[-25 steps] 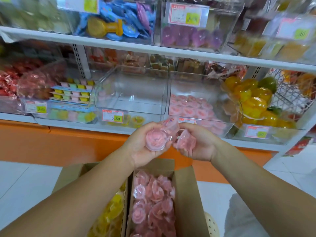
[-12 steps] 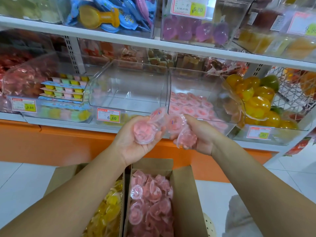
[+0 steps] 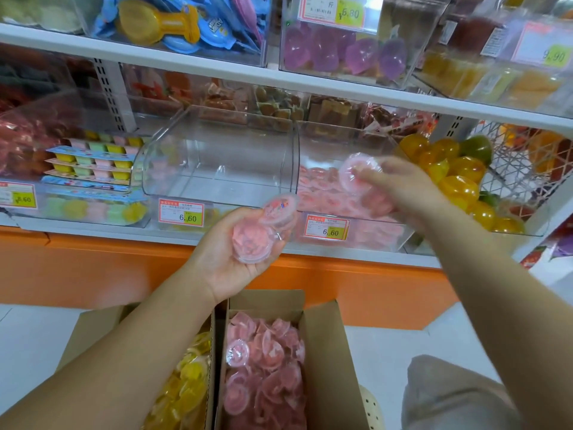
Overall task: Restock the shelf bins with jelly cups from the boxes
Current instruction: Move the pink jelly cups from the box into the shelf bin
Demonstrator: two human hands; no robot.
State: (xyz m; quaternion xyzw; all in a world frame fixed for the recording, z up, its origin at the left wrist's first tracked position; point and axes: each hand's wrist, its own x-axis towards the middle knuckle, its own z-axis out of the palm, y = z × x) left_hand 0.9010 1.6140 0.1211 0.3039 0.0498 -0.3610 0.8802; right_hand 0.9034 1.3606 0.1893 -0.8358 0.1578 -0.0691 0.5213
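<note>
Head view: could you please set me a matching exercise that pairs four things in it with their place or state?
Things:
1. left hand
2. right hand
3. clear bin
4. right box

Places or states:
A. at the pink bin, gripping one cup
B. on the floor, open
C. on the shelf, left of the pink bin
D. palm up, holding cups

Pairs: 1-D, 2-A, 3-C, 4-B
</note>
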